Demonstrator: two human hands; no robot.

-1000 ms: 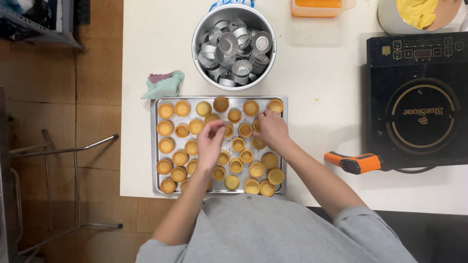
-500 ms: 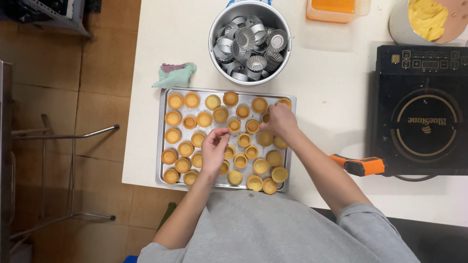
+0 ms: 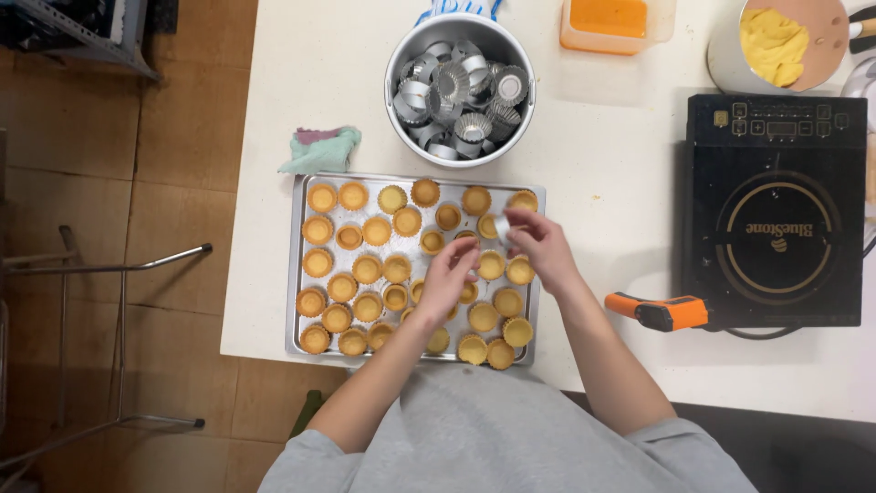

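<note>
Holding a small silver tart tin (image 3: 503, 225) in my right hand (image 3: 546, 251) fingers, my left hand (image 3: 447, 278) pinching a golden tart shell (image 3: 467, 292) on the metal baking tray (image 3: 297, 265), steel bowl (image 3: 398, 128) at twelve o'clock.

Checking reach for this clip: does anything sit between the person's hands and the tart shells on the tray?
Nothing visible does. Both hands are over the baking tray: the left hand rests among the tart shells, and the right hand pinches a small pale piece just above them.

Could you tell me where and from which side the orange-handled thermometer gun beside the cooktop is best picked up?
Take the thermometer gun by its orange handle end, coming from above: it lies flat on the white table, clear of the baking tray and the right hand, so a top-down grip meets nothing.
</note>
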